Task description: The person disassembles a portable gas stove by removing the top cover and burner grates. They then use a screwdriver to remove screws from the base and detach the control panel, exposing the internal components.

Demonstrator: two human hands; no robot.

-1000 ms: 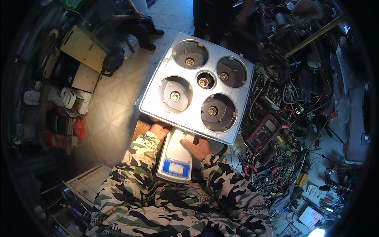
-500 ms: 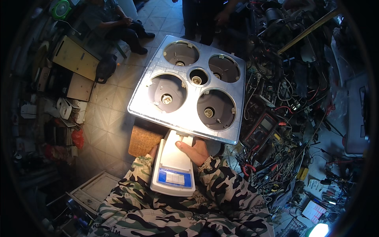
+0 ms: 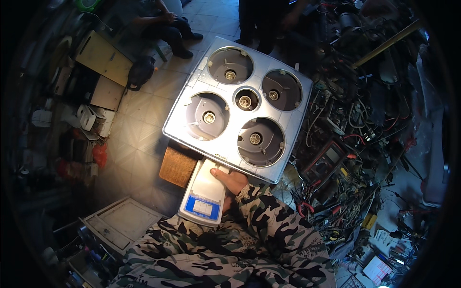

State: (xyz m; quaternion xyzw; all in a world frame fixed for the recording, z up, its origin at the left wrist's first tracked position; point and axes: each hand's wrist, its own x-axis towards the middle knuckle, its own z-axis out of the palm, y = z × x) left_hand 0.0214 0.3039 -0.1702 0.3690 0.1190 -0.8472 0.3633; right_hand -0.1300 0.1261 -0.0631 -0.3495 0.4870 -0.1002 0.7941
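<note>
A square, silvery bathroom heat-lamp panel [image 3: 234, 105] lies tilted in front of me. It has four large round wells around a smaller middle one, each with a brass-coloured bulb socket. Just below its near edge is a white switch box [image 3: 207, 185], long, with a blue-framed label at its near end. My right hand [image 3: 231, 181] grips the box's right side, thumb on top and fingers hidden underneath. A patch of skin by the box's lower right edge seems to be my left hand [image 3: 227, 203]; its fingers are hidden.
A brown wooden block or stool [image 3: 176, 166] stands under the panel's near left corner. To the right lie tangled cables with a multimeter [image 3: 324, 161]. A drawer-like wooden box [image 3: 122, 221] is at lower left. Two people, one seated [image 3: 175, 36], are beyond the panel.
The view has shifted, so the panel sits slightly farther right. The white box has moved a little left and away from me. My left hand no longer shows at the box's left side.
</note>
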